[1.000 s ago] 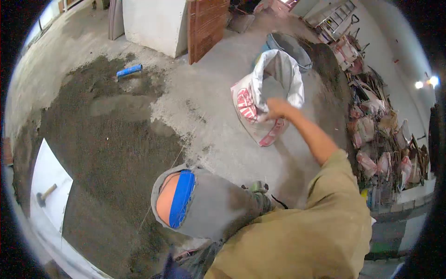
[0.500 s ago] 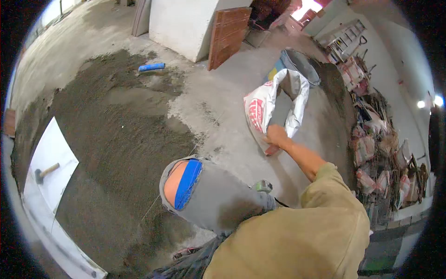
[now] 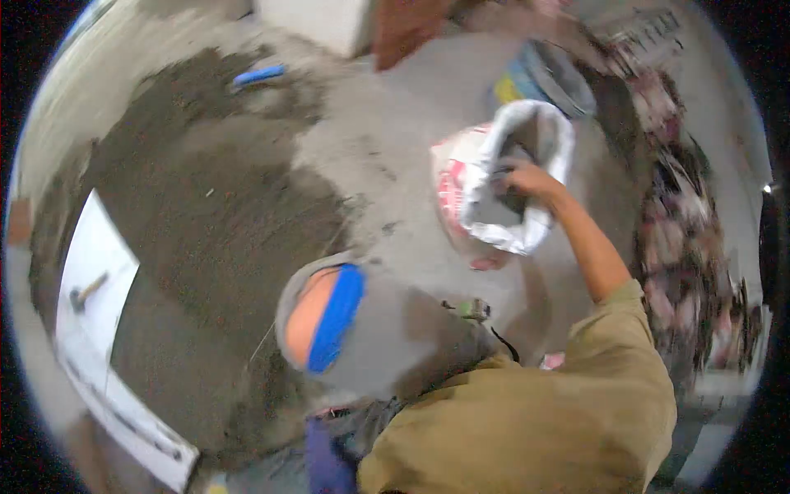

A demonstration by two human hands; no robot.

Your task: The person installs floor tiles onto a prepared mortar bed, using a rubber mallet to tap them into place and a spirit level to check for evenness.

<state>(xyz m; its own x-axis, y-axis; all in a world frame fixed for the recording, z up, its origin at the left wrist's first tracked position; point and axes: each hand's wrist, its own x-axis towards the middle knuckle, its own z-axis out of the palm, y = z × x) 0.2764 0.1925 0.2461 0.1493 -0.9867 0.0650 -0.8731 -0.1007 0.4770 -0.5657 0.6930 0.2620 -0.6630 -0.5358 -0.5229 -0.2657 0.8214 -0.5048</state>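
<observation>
A white sack with red print [image 3: 448, 185] stands on the concrete floor, its mouth rolled open and grey material inside. My right hand [image 3: 527, 179] reaches into the sack's mouth. Its fingers are bent around something dark that blur keeps me from making out. Near my lap lies a small green and grey tool [image 3: 473, 309]. My left hand is not in view. My bent knee, with a blue band across it, is beside the dark sand [image 3: 206, 214] spread on the floor.
Behind the sack stands a bucket [image 3: 531, 78]. A blue object [image 3: 259, 76] lies at the sand's far edge. On the left, a hammer [image 3: 89, 292] rests on a white panel [image 3: 99, 337]. Bags and debris [image 3: 671, 239] line the right side.
My right hand has moved from the sack's near rim into its mouth. The sack's opening now faces more toward me. The view has shifted and blurred.
</observation>
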